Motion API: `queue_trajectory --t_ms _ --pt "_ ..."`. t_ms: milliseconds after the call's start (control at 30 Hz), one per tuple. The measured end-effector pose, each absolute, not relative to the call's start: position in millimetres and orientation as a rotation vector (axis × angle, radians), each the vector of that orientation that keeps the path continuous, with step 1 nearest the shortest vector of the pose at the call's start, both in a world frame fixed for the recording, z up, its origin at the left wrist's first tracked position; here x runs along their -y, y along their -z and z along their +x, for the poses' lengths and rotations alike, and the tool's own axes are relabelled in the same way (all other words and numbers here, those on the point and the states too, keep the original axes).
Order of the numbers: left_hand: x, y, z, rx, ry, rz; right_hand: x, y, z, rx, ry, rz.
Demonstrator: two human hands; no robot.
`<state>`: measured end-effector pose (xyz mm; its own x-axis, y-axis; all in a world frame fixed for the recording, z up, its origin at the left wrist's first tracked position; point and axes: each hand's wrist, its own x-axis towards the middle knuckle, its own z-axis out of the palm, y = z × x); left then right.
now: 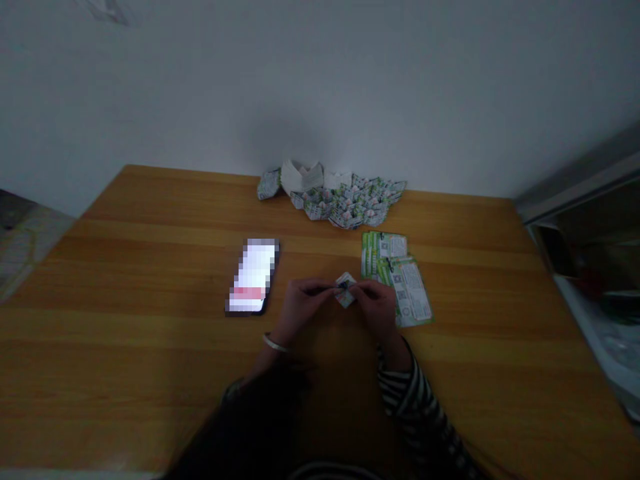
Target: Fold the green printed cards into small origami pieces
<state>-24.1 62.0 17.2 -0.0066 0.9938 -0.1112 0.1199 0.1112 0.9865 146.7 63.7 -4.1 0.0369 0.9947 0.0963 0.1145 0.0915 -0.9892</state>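
Between my two hands is a small folded piece of printed paper (345, 295), turned so that it looks like a diamond. My left hand (306, 303) pinches its left corner; a light bracelet circles that wrist. On the other side, my right hand (376, 305) grips the right corner with thumb and fingers, and its forearm wears a striped sleeve. Just right of that hand lie overlapping green and white printed leaflets (415, 293). Fine folds in the held paper are too small and dim to make out.
A phone (253, 277) with a lit, blurred screen lies left of my hands on the wooden table (125, 347). Against the wall (320, 80) at the back sits a heap of folded paper pieces (350, 200). A shelf or cabinet (580, 267) borders the right side.
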Motion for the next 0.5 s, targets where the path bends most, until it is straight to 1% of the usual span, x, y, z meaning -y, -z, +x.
queue_trajectory --t_ms 200,367,500 --pt "-59 -15 -14 -1.361 -1.122 1.004 -64 1 145 1.252 -1.078 -1.281" --pt "-58 -17 -7 -1.238 -1.189 0.841 -63 4 142 1.185 -1.128 -1.279" --pt "-60 -18 -7 -1.182 -1.163 0.809 -61 5 139 1.113 -1.168 -1.231"
